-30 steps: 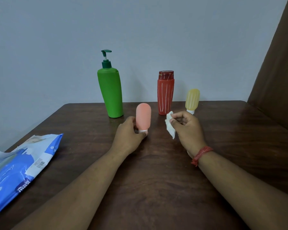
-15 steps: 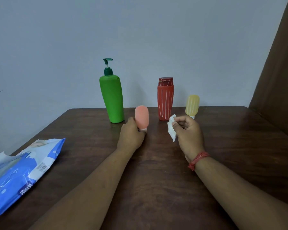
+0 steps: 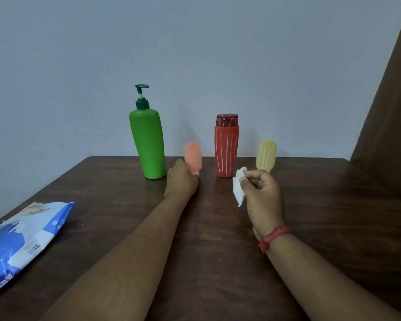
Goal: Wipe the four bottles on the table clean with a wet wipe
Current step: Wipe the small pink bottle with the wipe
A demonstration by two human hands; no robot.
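Table [image 3: 310, 228]: four bottles, one wipe [image 3: 238, 189]

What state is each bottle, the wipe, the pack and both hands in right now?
green pump bottle: upright, untouched
red bottle: upright, cap on, untouched
yellow bottle: standing cap-down, untouched
pink bottle: standing cap-down, gripped at its base
left hand: grips the pink bottle
right hand: pinches the wet wipe
wet wipe: crumpled, off the table
wipes pack: lying flat
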